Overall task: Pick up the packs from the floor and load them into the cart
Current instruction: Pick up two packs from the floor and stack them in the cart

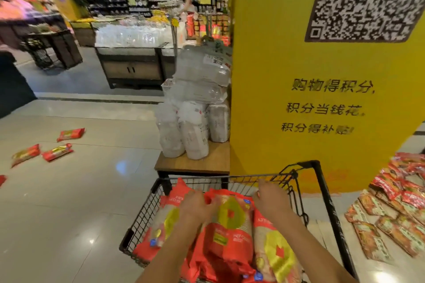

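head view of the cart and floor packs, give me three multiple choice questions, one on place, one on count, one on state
1. Where do the loose red packs on the floor lie, seen from the wire cart?
A. to its left
B. under it
C. on the wooden platform

2. How many whole red packs show on the open floor at left, leaving out the one cut off at the picture's edge?
A. one
B. three
C. six

3. What are the hands doing?
A. both hang free above the floor
B. the left hand rests on the packs in the cart and the right hand is at the cart's far rim
C. both hold a white sack

Answers:
1 A, they are scattered on the tiles to the left.
2 B, three lie there whole.
3 B, both hands are in the cart.
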Available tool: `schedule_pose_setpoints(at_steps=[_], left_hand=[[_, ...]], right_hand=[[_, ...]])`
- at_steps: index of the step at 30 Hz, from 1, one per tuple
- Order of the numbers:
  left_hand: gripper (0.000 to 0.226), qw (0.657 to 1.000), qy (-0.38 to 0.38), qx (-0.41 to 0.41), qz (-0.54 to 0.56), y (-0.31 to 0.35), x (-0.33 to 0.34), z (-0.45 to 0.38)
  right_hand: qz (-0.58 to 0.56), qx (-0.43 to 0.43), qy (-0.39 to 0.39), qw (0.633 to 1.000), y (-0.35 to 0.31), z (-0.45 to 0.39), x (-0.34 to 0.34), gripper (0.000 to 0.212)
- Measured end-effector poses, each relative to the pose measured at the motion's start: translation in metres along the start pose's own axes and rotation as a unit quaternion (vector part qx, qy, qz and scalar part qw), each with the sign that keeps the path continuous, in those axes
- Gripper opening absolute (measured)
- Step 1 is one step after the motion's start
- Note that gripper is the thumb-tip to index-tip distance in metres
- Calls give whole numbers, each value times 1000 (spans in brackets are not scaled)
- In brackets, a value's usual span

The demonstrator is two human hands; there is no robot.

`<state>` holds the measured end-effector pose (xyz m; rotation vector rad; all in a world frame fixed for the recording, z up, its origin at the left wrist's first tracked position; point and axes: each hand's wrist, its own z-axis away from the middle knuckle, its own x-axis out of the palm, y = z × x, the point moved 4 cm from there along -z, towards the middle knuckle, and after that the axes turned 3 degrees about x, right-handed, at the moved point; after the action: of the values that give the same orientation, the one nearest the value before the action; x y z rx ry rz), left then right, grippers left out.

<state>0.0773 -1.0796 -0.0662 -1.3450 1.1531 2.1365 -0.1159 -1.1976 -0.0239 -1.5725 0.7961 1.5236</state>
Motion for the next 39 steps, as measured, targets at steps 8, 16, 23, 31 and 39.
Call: schedule_pose_setpoints(at_steps=[8, 16, 23, 31, 39], left_hand=[[67, 994, 108, 25, -7, -94, -126, -17], [51, 967, 241, -48, 62, -317, -253, -3], [45, 941, 303, -130, 77, -474, -318, 4], [48, 929, 320, -182, 31, -621, -416, -77], [49, 934, 306, -178, -39, -722, -534, -205]], right_hand=[[18, -62, 16, 998, -154, -46, -16, 38], [-19, -249, -5, 968, -410, -68, 12, 30], [-9, -340, -16, 940, -606, -92, 33, 36], [-29, -403, -50, 914, -817, -176, 55, 43], [-45, -405, -29, 913, -985, -291, 45, 34]])
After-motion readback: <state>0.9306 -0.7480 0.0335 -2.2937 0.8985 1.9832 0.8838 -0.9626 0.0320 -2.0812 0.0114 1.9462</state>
